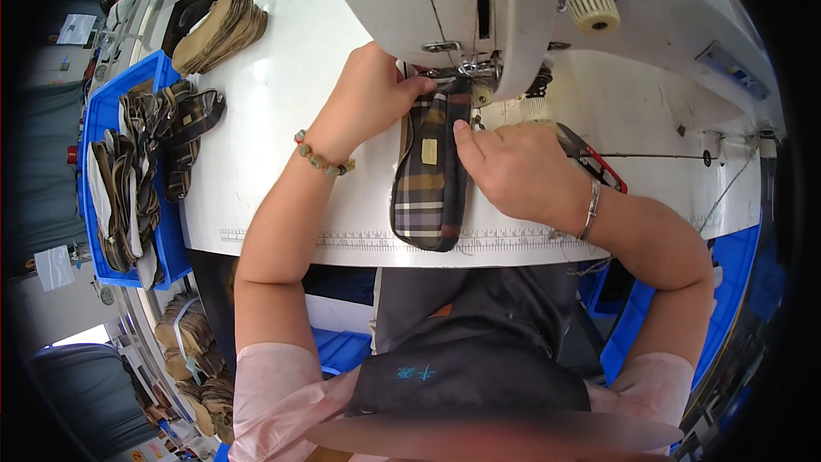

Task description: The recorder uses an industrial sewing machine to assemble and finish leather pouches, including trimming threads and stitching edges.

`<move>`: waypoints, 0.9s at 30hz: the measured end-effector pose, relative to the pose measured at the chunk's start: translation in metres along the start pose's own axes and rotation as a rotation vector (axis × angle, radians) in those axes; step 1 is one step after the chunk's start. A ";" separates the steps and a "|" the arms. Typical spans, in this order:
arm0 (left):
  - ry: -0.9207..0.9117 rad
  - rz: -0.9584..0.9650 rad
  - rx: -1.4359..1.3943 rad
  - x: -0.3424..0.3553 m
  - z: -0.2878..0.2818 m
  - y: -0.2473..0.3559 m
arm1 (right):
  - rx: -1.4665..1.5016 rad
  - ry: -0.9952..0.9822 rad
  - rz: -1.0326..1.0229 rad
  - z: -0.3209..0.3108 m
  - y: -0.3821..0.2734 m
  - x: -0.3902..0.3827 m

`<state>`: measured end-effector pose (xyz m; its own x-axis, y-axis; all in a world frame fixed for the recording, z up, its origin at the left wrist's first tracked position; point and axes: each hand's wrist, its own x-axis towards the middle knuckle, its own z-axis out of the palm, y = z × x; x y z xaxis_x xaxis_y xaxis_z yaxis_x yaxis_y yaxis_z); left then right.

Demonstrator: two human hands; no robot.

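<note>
A long plaid fabric pouch (419, 205) in brown, black and white lies lengthwise on the sewing table, its far end at the presser foot (466, 77) of a white sewing machine (522, 0). A zipper runs down its left edge, and a small beige label (429, 151) sits on its top. My left hand (372, 94) grips the far left edge, thumb on top and fingertips partly hidden near the foot. On the right edge, my right hand (522, 171) is closed, with its index finger and thumb at the fabric and the other fingers curled.
Red-and-black handled snips (603, 167) lie right of my right hand. A stack of brown cut pieces (222, 30) rests at the table's far left. Beside it, a blue bin (175, 244) holds plaid pieces. A printed ruler (342, 239) runs along the near edge.
</note>
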<state>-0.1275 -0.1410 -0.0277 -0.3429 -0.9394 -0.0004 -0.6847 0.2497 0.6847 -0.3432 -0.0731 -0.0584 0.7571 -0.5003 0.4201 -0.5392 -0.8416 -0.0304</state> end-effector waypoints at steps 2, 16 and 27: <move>0.050 0.032 0.072 -0.003 0.001 0.000 | 0.004 -0.012 0.003 0.000 -0.002 0.000; 0.122 0.492 0.714 -0.050 0.015 0.021 | -0.046 0.031 -0.001 -0.005 -0.005 0.002; 0.184 0.488 0.595 -0.036 0.020 0.012 | -0.107 -0.001 0.029 -0.003 0.002 0.001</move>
<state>-0.1361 -0.0993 -0.0339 -0.6167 -0.7024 0.3555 -0.7313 0.6783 0.0716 -0.3441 -0.0749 -0.0555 0.7411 -0.5240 0.4198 -0.5971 -0.8003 0.0550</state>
